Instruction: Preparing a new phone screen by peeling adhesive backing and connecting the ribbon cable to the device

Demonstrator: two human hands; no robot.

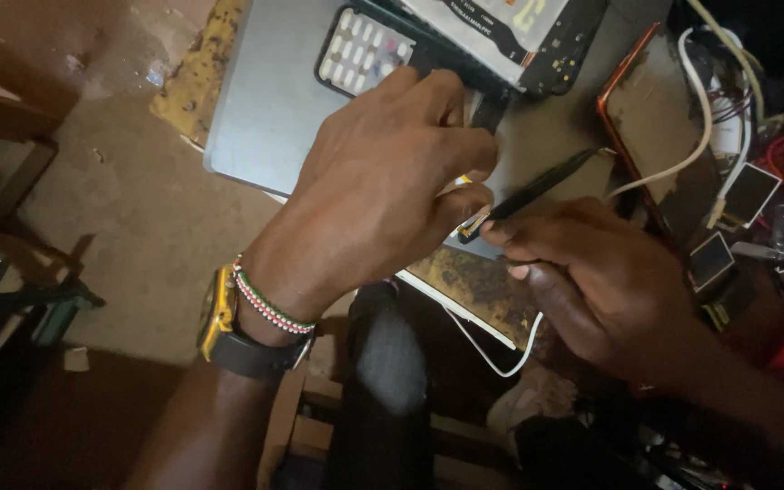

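My left hand (383,181) reaches over a grey flat slab (265,100) on the workbench, its fingers curled down on a small part near the slab's front edge; what it pinches is hidden. A watch and a bead bracelet are on that wrist. My right hand (592,272) grips a thin black tool (537,186) like a pen, its tip pointing at the spot under the left fingers. A black keypad phone (365,50) lies just beyond the left hand, next to an opened device with a bare circuit board (519,36).
A phone with an orange rim (660,118) lies to the right, with white cables (710,136) across it. Small dark square parts (750,195) and red items sit at the far right. The bench's worn edge (478,290) is near my knees; bare floor lies left.
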